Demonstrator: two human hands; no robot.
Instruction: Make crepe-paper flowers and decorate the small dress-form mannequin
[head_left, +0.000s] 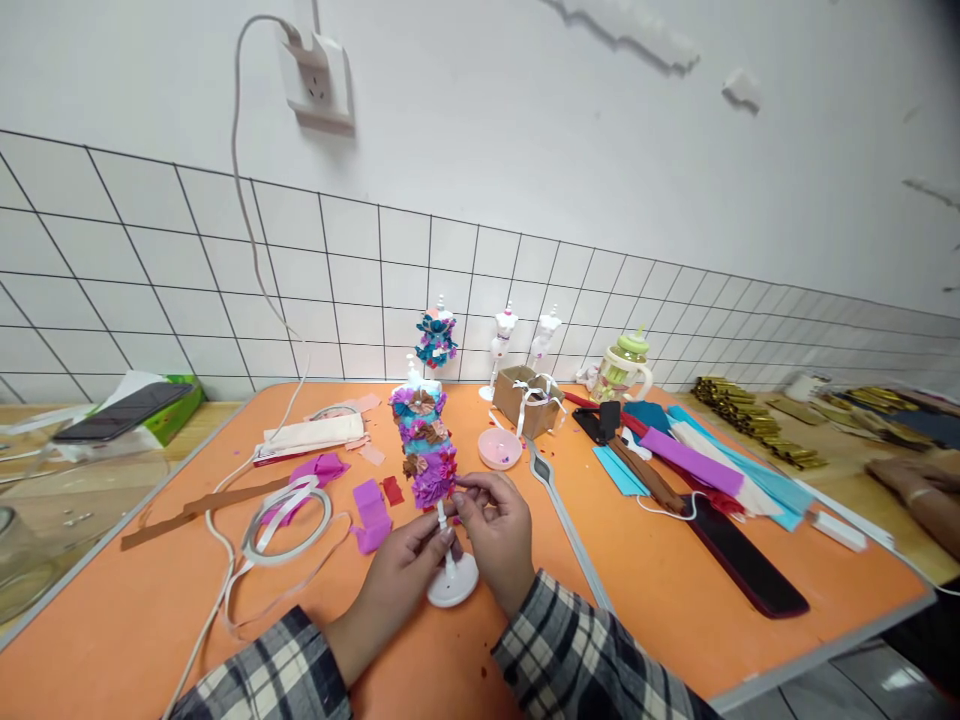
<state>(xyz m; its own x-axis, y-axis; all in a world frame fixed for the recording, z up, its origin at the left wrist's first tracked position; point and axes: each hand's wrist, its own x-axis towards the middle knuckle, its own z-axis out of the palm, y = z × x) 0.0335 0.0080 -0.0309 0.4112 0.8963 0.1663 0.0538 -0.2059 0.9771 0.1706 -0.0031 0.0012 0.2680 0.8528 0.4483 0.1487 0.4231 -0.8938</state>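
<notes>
A small white mannequin stand (453,585) rises from the orange table (675,610), dressed in a column of purple, teal, brown and red paper flowers (426,440). My left hand (401,575) pinches the thin white stem just under the flowers. My right hand (495,530) has its fingers curled at the lowest purple flower, pinching something too small to make out. Both hands meet at the stem above the round base.
Purple paper scraps (369,510) and a coil of white tape (289,515) lie left. A pink dish (499,448), cardboard box (527,398), crepe paper strips (697,465) and black phone (742,560) lie right. Three small mannequins (504,335) stand by the wall. Another person's arm (919,495) rests far right.
</notes>
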